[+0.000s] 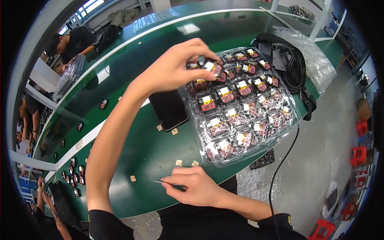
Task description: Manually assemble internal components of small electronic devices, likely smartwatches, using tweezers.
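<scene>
Over the far left part of a clear plastic tray (199, 138), my left hand (176, 64) pinches a small electronic module (214, 69) between thumb and fingers. Rows of similar black-framed modules (227, 94), with red circuit boards, yellow tape and white squares, fill the tray's pockets. My right hand (196, 186), near the table's front edge, grips a pair of thin metal tweezers (173, 183), their tips pointing left. A black smartphone (170, 110) lies left of the tray, partly beneath my left wrist. Small tan squares (179, 163) are scattered on the green table.
A black bag (286, 60) with cables sits beyond the tray, beside clear plastic packaging (320, 64). A dark cable (276, 176) hangs at the right. Loose modules (74, 176) are grouped at left. Other people work across the table; red stools (322, 230) stand on the floor.
</scene>
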`<action>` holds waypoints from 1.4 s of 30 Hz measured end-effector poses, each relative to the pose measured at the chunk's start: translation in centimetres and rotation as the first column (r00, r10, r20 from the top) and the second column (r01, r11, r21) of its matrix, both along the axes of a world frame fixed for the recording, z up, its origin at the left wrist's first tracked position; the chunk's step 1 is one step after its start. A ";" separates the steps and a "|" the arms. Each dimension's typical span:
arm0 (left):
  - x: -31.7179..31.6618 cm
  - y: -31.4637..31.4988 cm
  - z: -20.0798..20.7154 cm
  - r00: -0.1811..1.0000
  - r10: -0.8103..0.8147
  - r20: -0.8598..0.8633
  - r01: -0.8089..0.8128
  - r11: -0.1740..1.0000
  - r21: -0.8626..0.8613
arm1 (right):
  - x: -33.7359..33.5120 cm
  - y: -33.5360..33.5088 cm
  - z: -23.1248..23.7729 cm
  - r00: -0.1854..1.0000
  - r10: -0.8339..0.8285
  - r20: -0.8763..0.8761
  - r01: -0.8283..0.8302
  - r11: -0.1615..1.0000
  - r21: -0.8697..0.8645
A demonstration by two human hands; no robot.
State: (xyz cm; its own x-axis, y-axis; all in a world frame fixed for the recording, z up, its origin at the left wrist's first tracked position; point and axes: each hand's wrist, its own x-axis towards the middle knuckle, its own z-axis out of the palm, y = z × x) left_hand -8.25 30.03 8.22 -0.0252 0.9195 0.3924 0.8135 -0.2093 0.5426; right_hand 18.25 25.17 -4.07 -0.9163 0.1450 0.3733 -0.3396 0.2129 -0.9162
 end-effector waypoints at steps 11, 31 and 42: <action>-4.7 5.6 -2.9 0.996 0.090 -0.028 -0.093 0.989 -0.117 | -0.2 -0.4 0.3 1.000 0.006 -0.015 -0.007 1.000 -0.028; -10.6 -25.8 -8.8 0.735 0.663 -0.139 -0.677 0.729 -0.104 | -0.2 -0.7 1.6 0.998 -0.027 0.060 0.024 0.998 0.054; 6.9 -26.7 -6.8 0.896 0.384 -0.223 -0.433 0.866 -0.250 | -1.0 -0.3 1.4 0.989 -0.138 0.060 0.136 0.990 0.040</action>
